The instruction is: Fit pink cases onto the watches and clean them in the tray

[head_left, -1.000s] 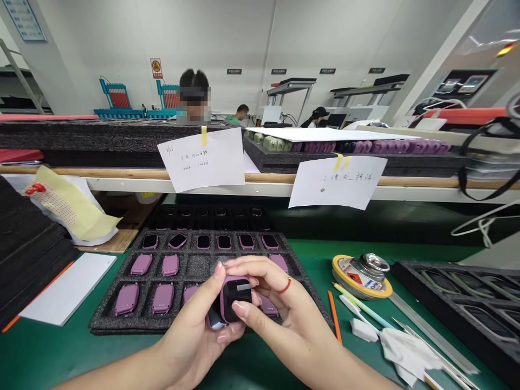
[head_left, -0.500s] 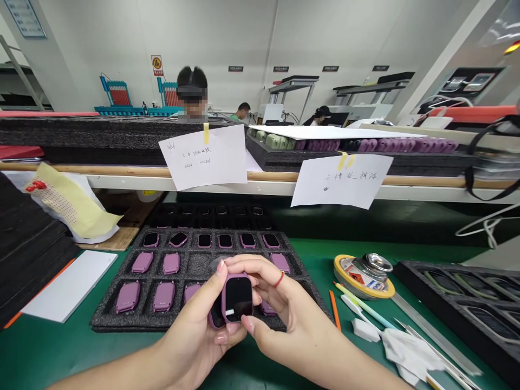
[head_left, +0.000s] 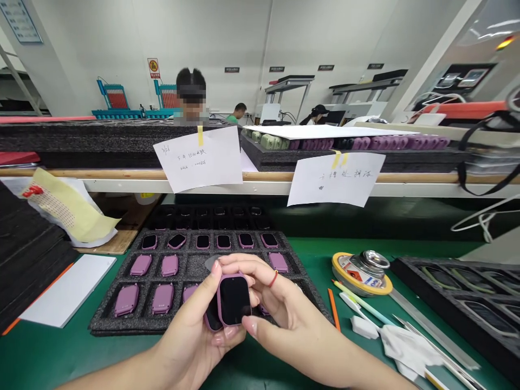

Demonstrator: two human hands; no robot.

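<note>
Two purple smartwatch bodies without straps are held together above the foam tray. The front smartwatch (head_left: 234, 300) faces me with its dark screen. Behind it, a second smartwatch (head_left: 213, 316) shows only its left edge and part of its screen. My left hand (head_left: 193, 319) is closed around the pair, its thumb along their left side. Curled over the top and right side, my right hand (head_left: 280, 306) has its thumb at the front screen's lower right corner. A translucent grey piece (head_left: 210, 263) shows by my left thumb tip; I cannot tell whether it is held.
Beneath my hands lies a black foam tray (head_left: 106, 320) of purple watches. To the right are a yellow-rimmed metal-topped container (head_left: 361, 273), an orange stick (head_left: 333, 309), a white cloth (head_left: 408, 346), a steel ruler (head_left: 436, 330) and another foam tray (head_left: 455, 325). A shelf edge (head_left: 268, 187) crosses ahead.
The small white patch near the bottom of the front screen no longer shows. My view has shifted slightly; both hands keep nearly the same hold on the smartwatches.
</note>
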